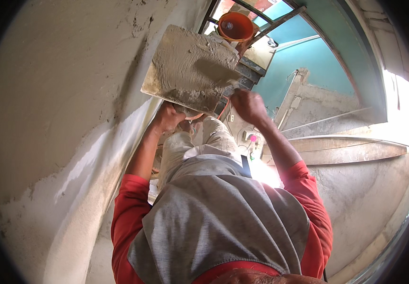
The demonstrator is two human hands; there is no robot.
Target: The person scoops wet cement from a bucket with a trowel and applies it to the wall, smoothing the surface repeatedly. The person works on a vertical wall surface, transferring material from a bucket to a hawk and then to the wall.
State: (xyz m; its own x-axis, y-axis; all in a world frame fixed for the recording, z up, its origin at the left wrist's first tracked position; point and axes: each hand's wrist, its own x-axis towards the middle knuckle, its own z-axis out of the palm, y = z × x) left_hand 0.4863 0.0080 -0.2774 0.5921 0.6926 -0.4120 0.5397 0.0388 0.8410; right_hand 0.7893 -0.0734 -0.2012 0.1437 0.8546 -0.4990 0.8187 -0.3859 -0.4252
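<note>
A square board (156, 80) spread with wet grey mortar (185, 59) is held out in front of me, beside the wall. My left hand (170, 117) is closed at its near edge; the board hides part of the grip. My right hand (249, 106) is closed round the handle of a trowel (216, 71), somewhat blurred. The trowel's grey blade lies over the right part of the mortar.
A plastered wall (72, 94) rises close on my left, with a paler patch low down. Beyond the board sits an orange bucket (236, 27) by a dark metal frame (280, 23). Dark steps (252, 68) lie below. At right are a teal wall (318, 66) and a curved ledge (346, 150).
</note>
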